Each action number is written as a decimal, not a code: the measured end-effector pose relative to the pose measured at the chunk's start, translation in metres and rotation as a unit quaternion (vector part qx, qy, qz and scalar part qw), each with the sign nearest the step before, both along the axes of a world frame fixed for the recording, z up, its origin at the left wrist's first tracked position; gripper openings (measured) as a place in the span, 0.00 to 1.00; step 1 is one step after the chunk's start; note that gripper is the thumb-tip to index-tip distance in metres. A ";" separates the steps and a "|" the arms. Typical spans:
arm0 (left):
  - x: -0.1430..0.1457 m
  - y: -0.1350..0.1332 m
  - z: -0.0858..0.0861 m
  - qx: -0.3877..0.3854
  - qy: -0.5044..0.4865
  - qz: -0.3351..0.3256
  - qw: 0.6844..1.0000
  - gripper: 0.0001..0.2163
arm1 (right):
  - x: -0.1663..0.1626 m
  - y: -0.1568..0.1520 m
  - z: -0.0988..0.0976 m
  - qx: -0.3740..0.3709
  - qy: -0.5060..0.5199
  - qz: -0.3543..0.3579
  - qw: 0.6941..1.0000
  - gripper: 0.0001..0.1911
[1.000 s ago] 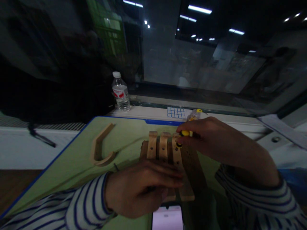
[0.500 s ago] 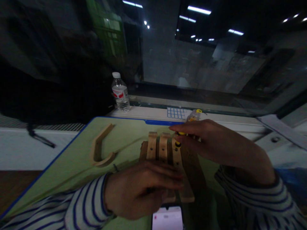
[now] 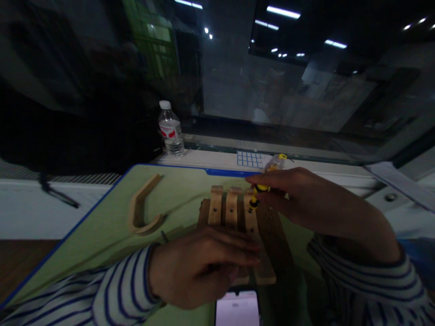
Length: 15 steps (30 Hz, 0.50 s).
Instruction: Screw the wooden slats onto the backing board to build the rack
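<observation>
A wooden assembly (image 3: 231, 213) of three pale slats laid across darker crosspieces lies on the green table (image 3: 102, 235). My left hand (image 3: 200, 267) rests on the near ends of the slats, fingers curled and pressing down on them. My right hand (image 3: 299, 194) pinches a small yellow and black screwdriver (image 3: 255, 195), its tip on the far end of the right slat.
A curved wooden piece (image 3: 142, 213) lies on the table to the left. A water bottle (image 3: 171, 130) stands on the white sill behind. A small bottle with a yellow cap (image 3: 276, 162) and a blue grid card (image 3: 249, 159) lie near it. A lit phone (image 3: 237, 309) sits at the near edge.
My right hand has turned slightly around the screwdriver, which now shows more of its shaft. The left hand and the wooden assembly have stayed put.
</observation>
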State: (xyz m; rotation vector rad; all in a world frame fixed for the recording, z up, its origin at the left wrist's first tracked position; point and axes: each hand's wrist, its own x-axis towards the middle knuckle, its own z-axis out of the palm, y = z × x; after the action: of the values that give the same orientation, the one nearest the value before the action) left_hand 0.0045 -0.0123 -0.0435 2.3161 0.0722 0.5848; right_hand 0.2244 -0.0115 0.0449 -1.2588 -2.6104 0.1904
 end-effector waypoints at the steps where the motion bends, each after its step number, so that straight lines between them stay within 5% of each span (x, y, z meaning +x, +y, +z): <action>1: 0.000 0.000 0.000 -0.001 0.000 -0.002 1.000 0.17 | 0.000 0.000 0.000 0.000 -0.003 -0.004 1.000 0.18; 15: 0.000 0.000 -0.002 -0.011 -0.003 0.001 1.000 0.17 | -0.003 0.001 -0.002 0.006 -0.026 -0.031 0.999 0.16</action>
State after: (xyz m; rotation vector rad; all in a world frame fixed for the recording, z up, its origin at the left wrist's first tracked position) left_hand 0.0043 -0.0125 -0.0455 2.2930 0.0782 0.5887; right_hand 0.2218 -0.0104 0.0432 -1.3562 -2.6084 0.1336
